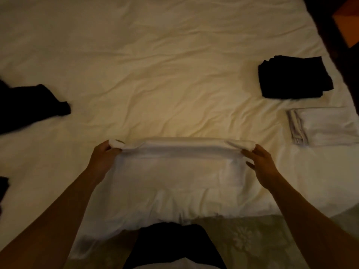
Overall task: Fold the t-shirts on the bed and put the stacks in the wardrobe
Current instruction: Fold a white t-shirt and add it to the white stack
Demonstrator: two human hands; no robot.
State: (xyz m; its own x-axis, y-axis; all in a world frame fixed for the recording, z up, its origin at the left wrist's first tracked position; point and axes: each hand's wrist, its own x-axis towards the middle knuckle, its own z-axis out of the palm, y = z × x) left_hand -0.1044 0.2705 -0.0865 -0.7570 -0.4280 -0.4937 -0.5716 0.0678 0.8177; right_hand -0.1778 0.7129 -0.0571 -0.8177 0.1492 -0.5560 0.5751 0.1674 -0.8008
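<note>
A white t-shirt (174,167) lies at the near edge of the bed (155,65). The left hand (103,154) and right hand (261,162) each pinch a far corner. Farther right sit a white stack (322,126) and black stack (293,77); black clothes (29,105) lie left.

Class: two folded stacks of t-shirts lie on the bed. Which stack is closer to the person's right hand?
The white stack, lying just beyond the right hand toward the bed's right edge. The black stack lies farther up the bed, behind the white one.
</note>
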